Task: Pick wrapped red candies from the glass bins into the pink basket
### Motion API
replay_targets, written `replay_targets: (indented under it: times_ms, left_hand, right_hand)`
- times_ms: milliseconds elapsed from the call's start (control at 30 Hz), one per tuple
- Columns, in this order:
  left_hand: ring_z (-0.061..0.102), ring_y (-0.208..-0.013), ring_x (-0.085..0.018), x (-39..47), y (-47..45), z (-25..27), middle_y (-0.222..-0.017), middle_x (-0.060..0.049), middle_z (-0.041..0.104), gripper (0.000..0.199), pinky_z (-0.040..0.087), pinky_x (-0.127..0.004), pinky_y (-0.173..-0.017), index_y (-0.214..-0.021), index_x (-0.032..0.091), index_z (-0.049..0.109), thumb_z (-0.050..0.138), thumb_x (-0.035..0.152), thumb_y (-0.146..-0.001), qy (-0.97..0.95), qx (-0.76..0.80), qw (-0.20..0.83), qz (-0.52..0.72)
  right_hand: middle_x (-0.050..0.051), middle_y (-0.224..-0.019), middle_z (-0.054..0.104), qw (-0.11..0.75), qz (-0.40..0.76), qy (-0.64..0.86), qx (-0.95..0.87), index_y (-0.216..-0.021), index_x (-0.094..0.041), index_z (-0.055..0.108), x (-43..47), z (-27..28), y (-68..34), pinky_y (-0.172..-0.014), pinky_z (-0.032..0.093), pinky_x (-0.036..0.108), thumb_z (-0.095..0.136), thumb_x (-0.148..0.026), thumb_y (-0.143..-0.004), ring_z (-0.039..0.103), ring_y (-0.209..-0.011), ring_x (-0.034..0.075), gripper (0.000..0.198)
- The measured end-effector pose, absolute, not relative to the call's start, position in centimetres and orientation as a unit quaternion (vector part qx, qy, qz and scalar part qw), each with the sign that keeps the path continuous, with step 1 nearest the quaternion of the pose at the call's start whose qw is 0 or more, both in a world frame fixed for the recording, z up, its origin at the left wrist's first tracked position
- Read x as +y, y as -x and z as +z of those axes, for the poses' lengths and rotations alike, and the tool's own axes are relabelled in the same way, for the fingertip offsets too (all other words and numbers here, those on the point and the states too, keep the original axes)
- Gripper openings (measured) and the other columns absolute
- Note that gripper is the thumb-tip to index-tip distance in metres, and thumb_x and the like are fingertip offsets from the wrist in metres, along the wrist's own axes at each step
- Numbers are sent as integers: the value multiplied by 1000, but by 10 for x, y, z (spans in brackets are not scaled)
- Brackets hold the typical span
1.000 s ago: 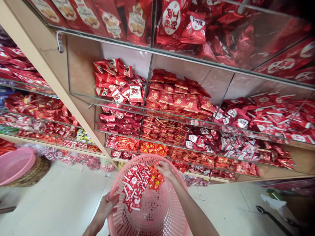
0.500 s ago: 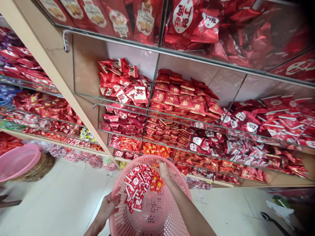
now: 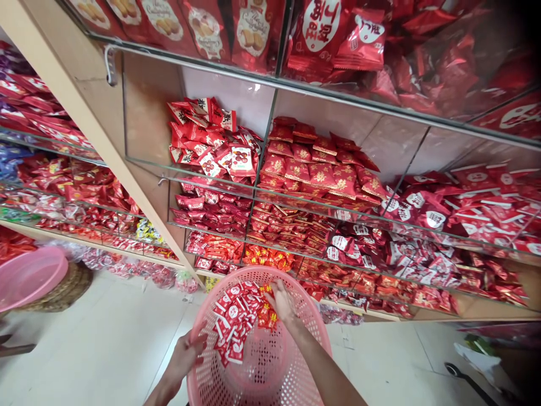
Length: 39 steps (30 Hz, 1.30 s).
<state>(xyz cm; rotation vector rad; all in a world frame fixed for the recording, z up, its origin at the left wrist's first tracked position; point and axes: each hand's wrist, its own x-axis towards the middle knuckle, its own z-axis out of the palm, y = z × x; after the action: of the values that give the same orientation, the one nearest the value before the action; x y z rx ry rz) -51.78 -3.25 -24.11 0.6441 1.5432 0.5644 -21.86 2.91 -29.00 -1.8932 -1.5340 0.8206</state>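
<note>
A pink perforated plastic basket (image 3: 291, 361) is held tilted, its mouth facing me. My left hand (image 3: 186, 356) is closed on the left rim, thumb on the inner side. Inside, small red-and-white candy packets (image 3: 236, 316) lie heaped at the left and back. Beside them sits a smaller pile of orange-red candy packets (image 3: 267, 317) with yellow print. My right hand (image 3: 282, 300) reaches into the basket at these orange-red packets, fingers bent and apart, and nothing shows held in it.
Ahead, glass-fronted shelves (image 3: 338, 211) hold many red candy packets in divided bins. A bin of orange packets (image 3: 268, 257) is just behind the basket's rim. At left, a pink basin (image 3: 31, 276) rests on a woven basket (image 3: 70, 290). A black-handled object (image 3: 473, 383) lies at lower right.
My right hand has shifted slightly right and down inside the basket, its fingers looking more spread. My left hand and the basket stay nearly where they were.
</note>
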Motion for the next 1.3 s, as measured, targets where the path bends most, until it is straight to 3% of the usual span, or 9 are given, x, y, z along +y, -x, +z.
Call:
replay_targets:
  times_ms: [133, 200, 400, 667, 800, 967, 1100, 1233, 1300]
  left_hand:
    - [57, -70, -19, -32, 517, -239, -68, -3, 59, 32, 48, -29, -60, -85, 16, 59, 65, 28, -56, -285, 671, 638, 248]
    - [56, -71, -19, -32, 517, -239, -70, -3, 59, 34, 48, -29, -60, -87, 16, 59, 65, 29, -56, -286, 671, 638, 247]
    - [56, -70, -18, -32, 517, -241, -79, -4, 61, 51, 46, -26, -58, -106, 16, 58, 66, 28, -57, -268, 677, 638, 251]
    - [55, -68, -16, -33, 518, -244, -72, -2, 60, 58, 45, -24, -57, -115, 17, 60, 70, 33, -60, -267, 666, 645, 263]
    - [53, -64, -15, -32, 516, -244, -76, -3, 61, 56, 43, -24, -54, -110, 17, 62, 71, 37, -59, -259, 671, 639, 273]
    - [54, -68, -16, -31, 517, -242, -69, -1, 56, 34, 44, -25, -57, -89, 17, 61, 68, 33, -59, -265, 672, 640, 262]
    - [53, -70, -18, -30, 518, -240, -67, 0, 53, 39, 45, -27, -60, -93, 17, 57, 66, 32, -58, -275, 667, 648, 245]
    - [52, -74, -19, -30, 517, -237, -80, -5, 59, 44, 46, -29, -61, -98, 17, 54, 63, 33, -59, -280, 673, 644, 234]
    - [52, -74, -19, -30, 517, -236, -80, -5, 58, 42, 46, -29, -62, -96, 17, 53, 62, 34, -58, -286, 671, 645, 230]
  right_hand:
    - [10, -115, 56, 289, 249, 705, -599, -105, -23, 63, 54, -271, 225, -92, 42, 38, 46, -39, -86, 57, -99, 25, 30]
    - [10, -113, 56, 300, 236, 698, -606, -107, -22, 62, 74, -261, 230, -94, 41, 36, 43, -36, -88, 56, -100, 24, 31]
    - [12, -122, 56, 306, 286, 736, -532, -107, -23, 62, 137, -258, 253, -98, 36, 38, 65, -21, -72, 49, -116, 29, 35]
    - [11, -100, 66, 313, 305, 769, -466, -86, -22, 65, 165, -281, 263, -89, 42, 38, 69, -16, -63, 56, -107, 29, 24]
    - [9, -94, 67, 327, 308, 763, -464, -87, -22, 65, 166, -283, 259, -85, 43, 37, 67, -16, -64, 58, -100, 27, 24]
    - [7, -91, 65, 353, 315, 725, -499, -91, -23, 65, 154, -279, 246, -83, 45, 35, 66, -21, -66, 60, -87, 23, 25]
    - [9, -98, 61, 349, 314, 684, -558, -100, -19, 63, 129, -266, 221, -79, 47, 37, 60, -23, -71, 57, -73, 20, 29]
    - [5, -108, 58, 320, 333, 612, -642, -103, -23, 63, 92, -244, 196, -83, 47, 32, 58, -16, -71, 58, -82, 18, 34]
    - [4, -113, 57, 243, 327, 574, -710, -106, -24, 62, 77, -236, 189, -88, 45, 30, 54, -10, -71, 58, -94, 19, 38]
